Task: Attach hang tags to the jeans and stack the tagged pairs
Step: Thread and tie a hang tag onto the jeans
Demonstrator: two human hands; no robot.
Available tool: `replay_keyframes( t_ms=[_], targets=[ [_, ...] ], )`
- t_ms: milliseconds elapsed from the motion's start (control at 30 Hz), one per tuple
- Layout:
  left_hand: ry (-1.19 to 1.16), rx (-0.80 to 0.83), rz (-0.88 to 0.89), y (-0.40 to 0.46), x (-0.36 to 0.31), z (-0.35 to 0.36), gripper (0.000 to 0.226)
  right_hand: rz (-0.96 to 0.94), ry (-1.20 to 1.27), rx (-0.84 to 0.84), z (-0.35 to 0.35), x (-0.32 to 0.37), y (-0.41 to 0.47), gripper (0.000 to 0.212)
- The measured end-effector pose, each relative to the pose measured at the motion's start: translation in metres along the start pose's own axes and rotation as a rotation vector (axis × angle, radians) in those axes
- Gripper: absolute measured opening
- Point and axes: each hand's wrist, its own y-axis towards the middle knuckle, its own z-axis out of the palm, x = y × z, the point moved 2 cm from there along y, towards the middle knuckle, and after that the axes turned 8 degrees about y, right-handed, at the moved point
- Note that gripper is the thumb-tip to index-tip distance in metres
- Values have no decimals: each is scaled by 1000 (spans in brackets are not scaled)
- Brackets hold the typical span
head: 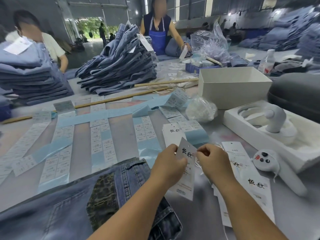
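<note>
1. A hang tag [186, 163] is held up off the table [204, 219] between both hands, its printed face turned toward the camera; judged, it is raised so the punched hole near its top corner can be seen and reached.
2. The left hand [167, 166] is closed on the tag's left edge, thumb on the front, fingers curled behind. This grip seems meant to steady the card.
3. The right hand [213, 163] is curled tight at the tag's upper right edge, fingertips pinched together. A thin white string [197, 163] is seen just below that pinch; whether it is held in the fingertips cannot be told.
4. Judged step: the string is being threaded through the tag's hole, before the tag is tied to a garment.
5. The jeans [72, 208] lie flat below and left of the grip, waistband end nearest the hands, apparently so a belt loop is within reach. No tag is seen on them yet.
6. More tags [249, 172] lie just right of the grip, close at hand as the next supply.
7. Label strips [102, 141] are laid in rows beyond and left of the hands.
8. Stacked jeans [119, 61] stand well beyond the grip, across the table.
</note>
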Motion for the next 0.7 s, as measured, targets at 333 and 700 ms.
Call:
replay_keyframes(
  t_ms=[333,700],
  targets=[
    [277,182,79,-10,12,19,66,32,297,-194,12,0,23,16],
    [514,309,68,-12,15,41,57,-20,390,-330,29,-6,34,19]
  ],
)
